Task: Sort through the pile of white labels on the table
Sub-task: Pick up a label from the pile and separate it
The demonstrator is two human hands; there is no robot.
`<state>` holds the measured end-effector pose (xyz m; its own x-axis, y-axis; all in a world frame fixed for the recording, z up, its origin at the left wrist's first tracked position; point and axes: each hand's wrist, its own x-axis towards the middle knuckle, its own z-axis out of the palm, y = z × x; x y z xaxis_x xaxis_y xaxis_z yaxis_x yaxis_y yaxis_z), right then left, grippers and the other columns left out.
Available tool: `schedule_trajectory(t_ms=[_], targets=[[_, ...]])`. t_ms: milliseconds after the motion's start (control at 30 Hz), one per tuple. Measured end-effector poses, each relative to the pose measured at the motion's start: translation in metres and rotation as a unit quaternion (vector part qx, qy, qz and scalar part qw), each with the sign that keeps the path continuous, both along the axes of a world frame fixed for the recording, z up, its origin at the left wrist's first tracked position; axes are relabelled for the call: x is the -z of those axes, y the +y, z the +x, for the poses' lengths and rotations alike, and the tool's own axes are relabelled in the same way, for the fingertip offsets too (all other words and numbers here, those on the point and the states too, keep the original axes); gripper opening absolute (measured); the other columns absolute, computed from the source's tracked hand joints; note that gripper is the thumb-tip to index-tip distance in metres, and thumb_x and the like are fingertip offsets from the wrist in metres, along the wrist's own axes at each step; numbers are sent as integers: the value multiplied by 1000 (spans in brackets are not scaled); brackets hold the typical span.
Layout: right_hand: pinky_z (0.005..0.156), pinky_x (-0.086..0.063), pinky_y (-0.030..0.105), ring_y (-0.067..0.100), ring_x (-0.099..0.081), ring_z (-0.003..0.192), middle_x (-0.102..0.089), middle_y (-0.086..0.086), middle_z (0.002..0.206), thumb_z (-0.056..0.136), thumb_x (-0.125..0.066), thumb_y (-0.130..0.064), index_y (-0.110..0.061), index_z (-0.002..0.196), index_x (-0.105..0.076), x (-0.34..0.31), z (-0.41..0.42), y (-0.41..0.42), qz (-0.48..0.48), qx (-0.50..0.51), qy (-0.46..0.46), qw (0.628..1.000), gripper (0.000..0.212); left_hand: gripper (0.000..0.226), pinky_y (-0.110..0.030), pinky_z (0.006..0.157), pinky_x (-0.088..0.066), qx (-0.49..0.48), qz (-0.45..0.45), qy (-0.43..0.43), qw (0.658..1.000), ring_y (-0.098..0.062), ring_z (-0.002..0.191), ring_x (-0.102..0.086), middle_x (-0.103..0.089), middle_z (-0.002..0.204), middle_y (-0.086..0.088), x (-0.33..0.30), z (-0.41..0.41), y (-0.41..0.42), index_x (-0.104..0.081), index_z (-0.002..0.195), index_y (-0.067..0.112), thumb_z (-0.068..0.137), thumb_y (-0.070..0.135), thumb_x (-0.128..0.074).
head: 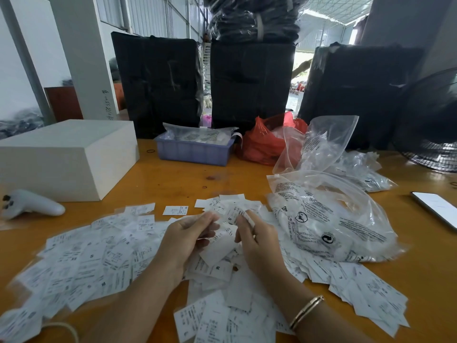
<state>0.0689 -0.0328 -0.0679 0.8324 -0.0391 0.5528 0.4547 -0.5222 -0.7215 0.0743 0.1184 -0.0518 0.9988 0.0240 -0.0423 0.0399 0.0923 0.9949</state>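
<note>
While curled above a pile of white labels [99, 263] on the table [173, 179], left hand [185, 238] and right hand [257, 241] pinching a few labels [222, 238] between fingertips; clear bags [329, 219] at two o'clock.

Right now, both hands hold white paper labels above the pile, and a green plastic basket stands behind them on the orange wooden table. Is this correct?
Not quite: the head view shows the plastic basket is blue-purple, not green. Both hands, left and right, do hold white paper labels above the pile on the orange wooden table.
</note>
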Motion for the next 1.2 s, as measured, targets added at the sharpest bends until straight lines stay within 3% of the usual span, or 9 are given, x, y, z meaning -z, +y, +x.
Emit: schedule_trajectory(t_ms=[233,367,467,567,633,733,833,1000,1200], targets=[[53,-37,45,27,-47,54,-53,12,58,94,-42,-30,-6,69,-51,-1,-5,2,-48,-27,-8,998,36,29,-24,67,-48,-2,-4,5,1000,-11,84,-67,-75,82,7,0,0,-1,-77,76,33,61,56,-66],[53,-36,46,27,-45,54,-50,13,57,95,-47,-21,-3,65,-48,0,-4,2,-80,-37,-11,996,35,33,-22,61,-50,11,-6,5,1000,-10,75,-70,-75,82,3,1,2,0,-77,79,32,55,53,-71],[55,-40,42,23,-51,58,-57,9,60,94,-51,-20,-8,66,-57,0,-5,1,-101,-51,5,994,31,32,-20,61,-51,36,7,-10,999,-10,78,-71,-75,87,5,2,3,1,-76,86,36,57,50,-70],[53,-38,40,21,-50,54,-53,3,56,94,-50,-21,-17,62,-52,0,-5,2,-96,-65,13,993,33,24,-20,64,-54,45,39,-25,998,-6,80,-69,-73,87,13,4,2,1,-76,84,39,62,47,-71],[53,-39,42,23,-49,54,-52,6,56,96,-48,-25,-18,63,-48,0,-5,3,-69,-67,35,995,33,12,-22,67,-55,47,56,-33,997,-5,80,-69,-73,87,15,4,1,-1,-76,84,39,72,39,-72],[52,-39,44,18,-45,54,-48,4,58,92,-46,-29,-16,71,-48,-3,-5,4,46,-64,58,995,25,9,-23,62,-55,20,31,-24,999,-9,74,-70,-73,82,10,4,1,-1,-76,82,38,78,31,-71],[50,-38,30,9,-45,52,-50,-11,54,90,-50,-11,-24,70,-50,-6,-3,0,103,-44,49,993,23,10,-30,69,-57,-4,3,-10,1000,-16,83,-70,-74,89,6,3,2,0,-75,85,36,76,32,-73],[52,-37,23,10,-47,54,-52,-9,55,88,-57,-7,-27,69,-55,-5,-3,4,78,-56,66,993,27,25,-26,60,-57,23,4,-34,999,-16,76,-72,-74,84,8,4,-2,-4,-69,98,37,76,29,-75],[50,-40,17,6,-49,50,-53,-1,56,92,-54,-7,-13,75,-57,-9,-3,0,181,-59,97,977,19,49,-31,75,-54,62,-56,-23,996,-18,89,-71,-74,97,-1,1,-2,-5,-63,109,21,63,39,-73]])
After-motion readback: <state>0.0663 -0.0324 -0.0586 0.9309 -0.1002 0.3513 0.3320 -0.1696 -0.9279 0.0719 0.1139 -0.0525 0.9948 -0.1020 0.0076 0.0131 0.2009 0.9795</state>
